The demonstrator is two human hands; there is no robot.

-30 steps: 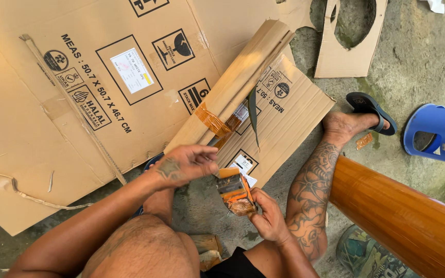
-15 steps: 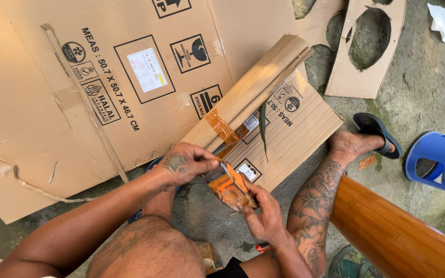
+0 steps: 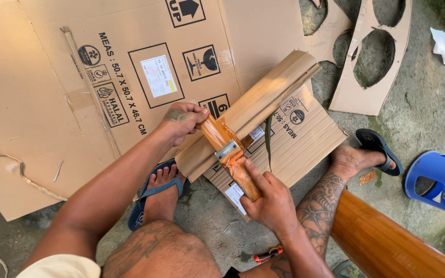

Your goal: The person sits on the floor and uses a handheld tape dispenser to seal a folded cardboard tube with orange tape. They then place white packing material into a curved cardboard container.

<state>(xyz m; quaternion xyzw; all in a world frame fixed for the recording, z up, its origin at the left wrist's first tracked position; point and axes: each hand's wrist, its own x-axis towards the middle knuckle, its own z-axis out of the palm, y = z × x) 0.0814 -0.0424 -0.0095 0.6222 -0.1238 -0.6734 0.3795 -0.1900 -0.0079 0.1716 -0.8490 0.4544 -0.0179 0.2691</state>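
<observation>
A person crouches over cardboard on a concrete floor, seen from above. Their right hand (image 3: 271, 198) is closed around the lower end of an orange-brown tape dispenser (image 3: 231, 154), index finger stretched along its body toward the metal cutter near the middle. Their left hand (image 3: 182, 119) is curled, fingers pressing on the upper end of the same strip of brown tape, where it wraps over the near edge of a folded cardboard bundle (image 3: 263, 103). The dispenser lies diagonally between the two hands, touching the bundle.

The bundle is a long, flat stack of folded cardboard running from lower left to upper right. It rests on a smaller printed cardboard sheet (image 3: 305, 139), which in turn overlaps a large flattened carton (image 3: 52, 103) spread across the left half of the scene, bearing shipping symbols and a white label.

Below the hands, the person's left foot, in a blue flip-flop (image 3: 153, 193), sits just beside the bundle's lower corner. Their tattooed right leg stretches to the right, ending in a dark sandal (image 3: 382, 149). A thick, glossy orange-brown pole (image 3: 387, 242) lies beside that leg. A blue plastic stool (image 3: 439, 183) stands at the right edge. Cardboard pieces with round holes cut out (image 3: 366, 56) lie at the top right, well apart from the hands.
</observation>
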